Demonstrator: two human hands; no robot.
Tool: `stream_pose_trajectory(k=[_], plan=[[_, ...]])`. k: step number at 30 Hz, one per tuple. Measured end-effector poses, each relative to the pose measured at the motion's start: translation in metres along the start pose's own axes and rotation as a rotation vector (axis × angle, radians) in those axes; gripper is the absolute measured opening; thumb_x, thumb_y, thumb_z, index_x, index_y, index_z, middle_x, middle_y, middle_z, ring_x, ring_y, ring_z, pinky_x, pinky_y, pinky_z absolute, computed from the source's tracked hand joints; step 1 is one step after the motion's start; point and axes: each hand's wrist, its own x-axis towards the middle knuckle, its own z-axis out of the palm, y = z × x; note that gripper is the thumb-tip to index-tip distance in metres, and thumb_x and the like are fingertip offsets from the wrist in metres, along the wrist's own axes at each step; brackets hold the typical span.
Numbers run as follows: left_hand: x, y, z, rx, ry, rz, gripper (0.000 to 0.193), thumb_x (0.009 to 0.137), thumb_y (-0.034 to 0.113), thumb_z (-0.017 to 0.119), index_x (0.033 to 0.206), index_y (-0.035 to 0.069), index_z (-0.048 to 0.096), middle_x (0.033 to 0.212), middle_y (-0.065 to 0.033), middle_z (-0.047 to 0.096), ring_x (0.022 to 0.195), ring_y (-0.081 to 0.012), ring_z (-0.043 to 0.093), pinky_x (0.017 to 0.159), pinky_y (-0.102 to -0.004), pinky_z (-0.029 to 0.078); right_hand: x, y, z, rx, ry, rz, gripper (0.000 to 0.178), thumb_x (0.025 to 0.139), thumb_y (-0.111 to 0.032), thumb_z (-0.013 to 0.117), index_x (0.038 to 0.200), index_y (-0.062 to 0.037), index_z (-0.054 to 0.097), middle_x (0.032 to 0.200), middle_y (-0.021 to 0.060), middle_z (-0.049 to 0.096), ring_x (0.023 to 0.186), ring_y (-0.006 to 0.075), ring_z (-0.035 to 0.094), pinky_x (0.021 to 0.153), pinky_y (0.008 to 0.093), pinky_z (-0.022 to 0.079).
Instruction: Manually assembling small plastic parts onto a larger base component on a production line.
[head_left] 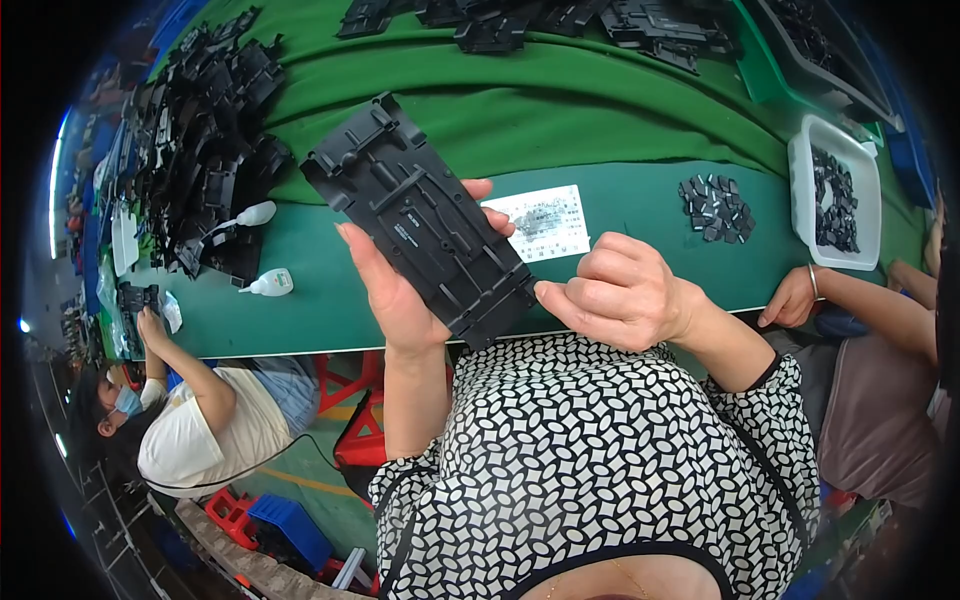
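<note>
A black moulded plastic tray-like part (420, 220) with ribs and raised edges is tilted above the near side of the table. My left hand (385, 295) grips it from below, thumb along its left edge and fingertips showing past its right edge. At the part's lower right corner, my right hand (625, 295) is closed with thumb and forefinger pressed against the edge. Whether a small piece sits between those fingers is hidden. A printed paper slip (545, 220) lies on the table just behind the part.
Black plastic parts (205, 150) are heaped at left, beside small white bottles (270, 283). Small black pieces (717, 208) lie loose at right near a white bin (868, 215) of more. Co-workers sit on both sides; one hand (793, 295) rests at the table's right edge.
</note>
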Motion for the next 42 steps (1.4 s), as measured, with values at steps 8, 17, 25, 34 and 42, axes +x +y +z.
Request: stream_pose_trajectory(k=[8, 17, 25, 34, 42], plan=[[0.000, 0.002, 0.004, -0.017, -0.024, -0.003, 0.093, 0.087, 0.074, 0.020, 0.128, -0.006, 0.041, 0.106, -0.0249, 0.060, 0.095, -0.0369, 0.060, 0.080, -0.0451, 0.052, -0.002, 0.001, 0.001, 0.004, -0.024, -0.010, 0.023, 0.064, -0.006, 0.069, 0.086, 0.0012, 0.067, 0.067, -0.0007, 0.043, 0.057, 0.0122, 0.043, 0.047, 0.0262, 0.032], [0.002, 0.000, 0.016, 0.052, 0.071, -0.007, 0.103, 0.083, 0.079, 0.014, 0.124, -0.010, 0.042, 0.100, -0.0232, 0.063, 0.090, -0.0253, 0.065, 0.073, -0.0332, 0.056, 0.000, 0.002, 0.001, 0.026, -0.041, -0.003, 0.022, 0.064, -0.006, 0.068, 0.086, 0.0007, 0.066, 0.067, -0.0007, 0.044, 0.058, 0.0123, 0.044, 0.048, 0.0263, 0.033], [0.001, 0.002, 0.001, 0.108, -0.020, 0.002, 0.087, 0.087, 0.073, 0.022, 0.131, 0.000, 0.040, 0.118, -0.0235, 0.053, 0.094, -0.0362, 0.059, 0.079, -0.0474, 0.051, -0.002, 0.004, -0.002, 0.024, -0.073, 0.002, 0.024, 0.063, -0.006, 0.067, 0.086, 0.0009, 0.065, 0.067, -0.0005, 0.044, 0.058, 0.0130, 0.045, 0.048, 0.0266, 0.034], [0.002, -0.002, 0.012, 0.004, -0.055, 0.055, 0.100, 0.084, 0.078, 0.017, 0.127, -0.010, 0.038, 0.115, -0.0243, 0.055, 0.097, -0.0276, 0.062, 0.072, -0.0357, 0.057, -0.002, 0.003, 0.000, 0.049, -0.061, 0.004, 0.025, 0.062, -0.007, 0.067, 0.086, 0.0008, 0.065, 0.067, -0.0007, 0.044, 0.058, 0.0128, 0.046, 0.049, 0.0264, 0.035], [0.002, -0.001, 0.008, 0.025, -0.075, 0.044, 0.100, 0.084, 0.078, 0.018, 0.129, -0.009, 0.037, 0.116, -0.0250, 0.054, 0.098, -0.0281, 0.062, 0.073, -0.0364, 0.057, 0.000, 0.000, 0.000, 0.039, -0.029, -0.009, 0.023, 0.062, -0.007, 0.067, 0.084, 0.0004, 0.065, 0.067, -0.0004, 0.044, 0.059, 0.0130, 0.046, 0.049, 0.0263, 0.036]])
